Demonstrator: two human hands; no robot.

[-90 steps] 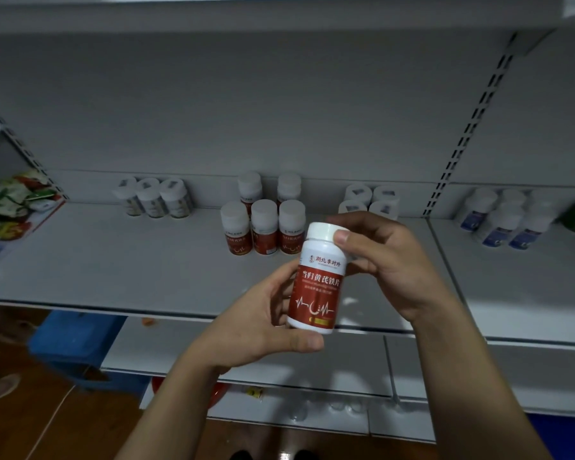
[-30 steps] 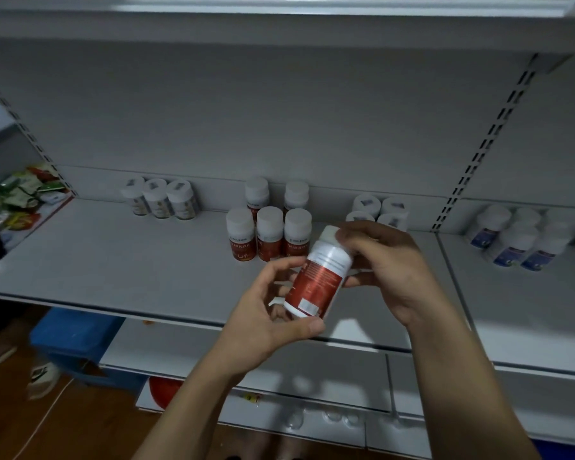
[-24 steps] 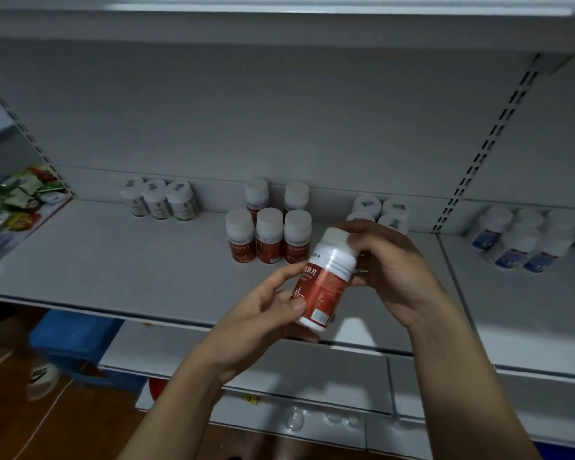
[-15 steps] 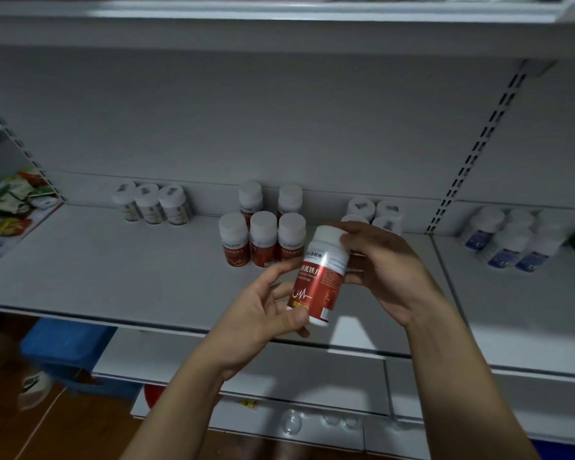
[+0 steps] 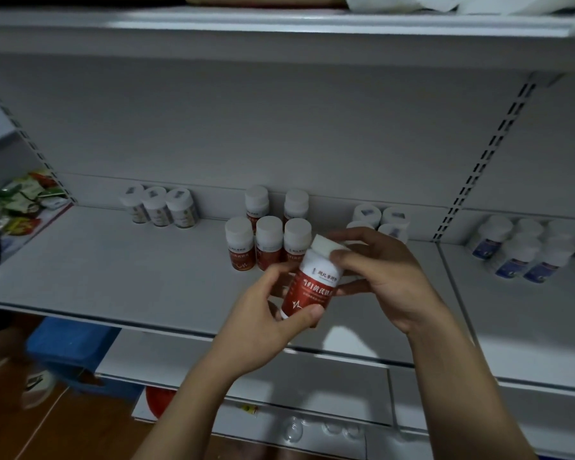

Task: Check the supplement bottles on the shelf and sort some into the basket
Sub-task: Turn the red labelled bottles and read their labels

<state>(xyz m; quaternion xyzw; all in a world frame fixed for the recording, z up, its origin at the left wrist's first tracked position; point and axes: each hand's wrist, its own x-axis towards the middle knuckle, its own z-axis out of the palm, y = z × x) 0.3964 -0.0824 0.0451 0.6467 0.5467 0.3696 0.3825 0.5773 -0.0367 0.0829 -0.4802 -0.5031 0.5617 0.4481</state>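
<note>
Red-labelled bottle [image 5: 312,287], near upright, top leaning right

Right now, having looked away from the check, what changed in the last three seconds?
The red-labelled, white-capped plastic bottle was rotated label-away, then back to front, now tilted. Left hand still holds its base, right hand its cap. Shelved red-labelled bottles stayed put.

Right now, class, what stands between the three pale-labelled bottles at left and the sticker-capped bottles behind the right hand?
Five red-labelled bottles, shown in the head view.
</note>
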